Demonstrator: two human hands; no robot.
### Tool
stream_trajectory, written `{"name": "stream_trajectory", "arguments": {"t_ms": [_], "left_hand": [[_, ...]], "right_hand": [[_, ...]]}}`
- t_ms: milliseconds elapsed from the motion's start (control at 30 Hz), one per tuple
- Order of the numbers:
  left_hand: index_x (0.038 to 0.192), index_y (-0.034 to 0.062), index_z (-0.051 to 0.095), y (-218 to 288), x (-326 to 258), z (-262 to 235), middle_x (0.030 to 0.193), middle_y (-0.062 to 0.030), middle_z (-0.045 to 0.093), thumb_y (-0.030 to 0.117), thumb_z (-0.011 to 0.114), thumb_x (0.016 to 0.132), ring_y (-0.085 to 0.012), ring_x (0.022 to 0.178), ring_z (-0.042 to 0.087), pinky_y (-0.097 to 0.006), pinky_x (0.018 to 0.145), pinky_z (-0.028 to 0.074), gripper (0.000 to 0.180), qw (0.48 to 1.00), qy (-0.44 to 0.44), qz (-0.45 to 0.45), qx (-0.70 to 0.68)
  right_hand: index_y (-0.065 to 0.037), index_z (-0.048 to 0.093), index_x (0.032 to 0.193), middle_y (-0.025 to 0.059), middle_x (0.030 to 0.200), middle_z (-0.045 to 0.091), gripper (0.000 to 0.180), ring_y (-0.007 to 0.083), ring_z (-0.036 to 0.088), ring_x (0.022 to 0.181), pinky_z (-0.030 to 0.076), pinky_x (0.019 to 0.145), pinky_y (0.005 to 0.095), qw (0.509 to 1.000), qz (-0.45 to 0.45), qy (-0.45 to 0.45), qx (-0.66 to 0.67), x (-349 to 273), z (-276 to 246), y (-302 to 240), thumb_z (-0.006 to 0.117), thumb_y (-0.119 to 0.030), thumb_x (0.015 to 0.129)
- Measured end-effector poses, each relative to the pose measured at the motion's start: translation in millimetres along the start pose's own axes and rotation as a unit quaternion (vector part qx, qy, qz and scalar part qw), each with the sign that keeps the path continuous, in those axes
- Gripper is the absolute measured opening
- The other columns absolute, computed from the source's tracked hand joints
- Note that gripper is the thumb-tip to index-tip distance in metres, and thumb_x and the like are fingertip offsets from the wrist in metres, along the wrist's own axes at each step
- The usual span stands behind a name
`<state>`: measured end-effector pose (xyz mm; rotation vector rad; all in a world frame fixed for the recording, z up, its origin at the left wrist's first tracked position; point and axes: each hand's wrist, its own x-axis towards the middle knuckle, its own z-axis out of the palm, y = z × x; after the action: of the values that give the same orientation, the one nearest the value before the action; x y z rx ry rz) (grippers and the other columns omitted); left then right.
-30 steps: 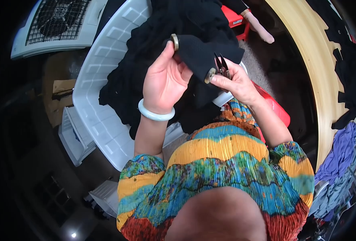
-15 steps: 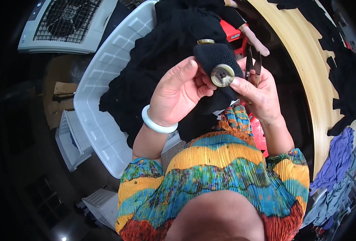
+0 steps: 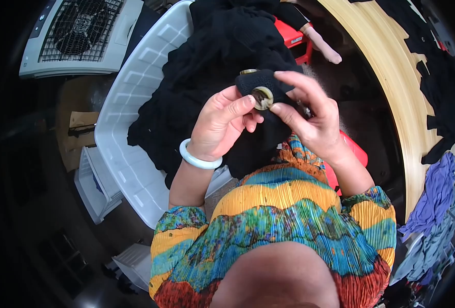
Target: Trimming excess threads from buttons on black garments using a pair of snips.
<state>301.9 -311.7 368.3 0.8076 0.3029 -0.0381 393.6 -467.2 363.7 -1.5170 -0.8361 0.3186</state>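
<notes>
A black knit garment (image 3: 217, 46) drapes over the tub in front of me, and a folded edge of it is lifted between my hands. On that edge sits a large round button (image 3: 263, 98), mottled cream and brown; a second button (image 3: 248, 71) shows edge-on above it. My left hand (image 3: 222, 120), with a pale bangle at the wrist, pinches the knit, its thumb on the button's left side. The thumb of my right hand (image 3: 315, 115) touches the button's right edge, its forefinger arched over the knit. A shiny bit of thread snips (image 3: 306, 110) shows inside my right hand, mostly hidden.
The white plastic tub (image 3: 130, 169) stands left of the garment. A grey fan unit (image 3: 78, 36) is at the far left. Red plastic stools (image 3: 290, 35) and a person's foot (image 3: 322, 46) are ahead. Along the right runs a wooden table (image 3: 392, 66) with black pieces and purple cloth (image 3: 435, 187).
Both hands have shifted slightly left with the knit edge. My left thumb has moved onto the button. My right forefinger has lifted over the knit, and the snips' upright blades have dropped from sight.
</notes>
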Motion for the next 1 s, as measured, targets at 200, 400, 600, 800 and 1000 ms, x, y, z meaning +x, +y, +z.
{"name": "stream_trajectory", "arguments": {"t_ms": [200,400,600,800,1000], "left_hand": [[0.095,0.0019,0.055,-8,2,-6,0.079,-0.0036,0.059,0.01,0.053,0.082,-0.0112,0.062,0.056,-0.018,0.051,0.044,0.016,0.994,0.034,-0.048,-0.086],[0.093,0.0018,0.057,-7,-3,-17,0.08,-0.0046,0.059,0.009,0.052,0.083,-0.0113,0.063,0.057,-0.018,0.053,0.045,0.014,0.998,0.032,-0.046,-0.002],[0.111,0.0062,0.048,-12,-11,-20,0.091,-0.0129,0.059,0.006,0.049,0.083,-0.0239,0.076,0.061,-0.025,0.058,0.051,0.028,0.992,-0.068,0.009,-0.105],[0.115,0.0097,0.046,-17,-14,-22,0.097,-0.0141,0.058,0.008,0.051,0.082,-0.0265,0.078,0.061,-0.031,0.061,0.051,0.034,0.985,-0.086,0.041,-0.141],[0.11,0.0099,0.051,-23,-11,-25,0.096,-0.014,0.058,0.01,0.054,0.08,-0.0269,0.077,0.059,-0.033,0.06,0.05,0.029,0.986,-0.084,0.086,-0.115]], "right_hand": [[-0.005,0.059,0.095,0.0097,0.079,0.062,0.029,0.0207,0.062,0.07,0.048,0.057,0.0251,0.993,-0.113,0.004,-0.046,6,8,20,0.063,0.001,0.066],[-0.005,0.058,0.085,0.0067,0.067,0.058,0.029,0.0195,0.058,0.058,0.045,0.049,0.0266,0.978,-0.141,-0.036,-0.147,8,4,15,0.058,0.007,0.059],[0.001,0.055,0.079,0.0098,0.074,0.056,0.025,0.0211,0.057,0.065,0.045,0.056,0.0258,0.973,-0.211,0.019,-0.091,23,-4,-1,0.054,0.01,0.056],[0.005,0.039,0.105,0.0075,0.081,0.052,0.044,0.0103,0.049,0.072,0.042,0.065,0.0223,0.993,-0.058,-0.034,0.099,-8,-9,-11,0.061,-0.02,0.077],[0.002,0.049,0.095,0.0074,0.075,0.055,0.027,0.0137,0.055,0.06,0.043,0.053,0.0235,0.996,0.007,-0.073,0.053,-23,9,-18,0.062,-0.01,0.074]]}}
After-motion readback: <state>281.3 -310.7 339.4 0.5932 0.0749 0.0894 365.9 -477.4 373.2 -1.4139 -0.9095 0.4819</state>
